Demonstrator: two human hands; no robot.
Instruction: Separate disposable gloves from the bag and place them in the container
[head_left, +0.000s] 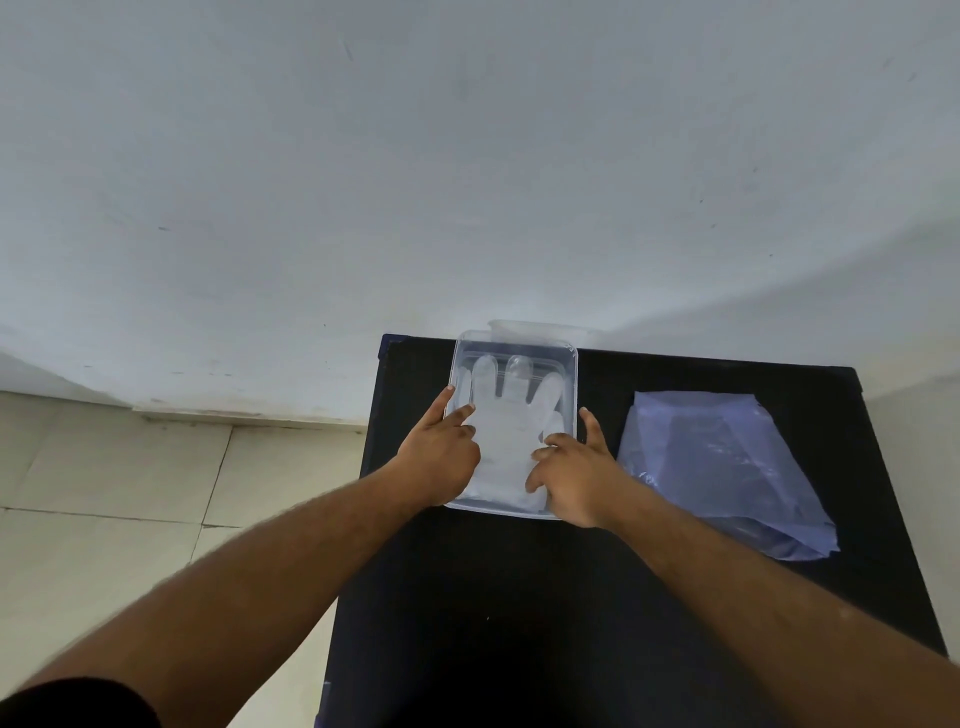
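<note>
container: clear plastic tray (569, 364) I see at the far left part of the black table (519, 597), long side running away from me
container contents: disposable gloves (511, 431), translucent white, lying flat inside, fingers spread and pointing to the far end; looks like a stack, count I can't tell
behind container: second clear plastic piece (540, 328) at the table's far edge, touching or just behind the tray (lid or another tray, can't tell)
bag: bluish translucent plastic bag (727, 467), flat on the table to the right of the tray, apart from it; whether any gloves are left inside I can't tell
left hand: left hand (441, 457) on the tray's left rim, thumb outside, fingers laid onto the glove's left edge
left grip: fingers flat and pressing, not clenched, nothing pinched
right hand: right hand (576, 473) at the tray's near right corner, thumb up along the right wall, fingers on the glove's cuff
right grip: spread, resting on the glove, not closed around it
surroundings: white wall (467, 156) behind, tiled floor (130, 493) to the left
</note>
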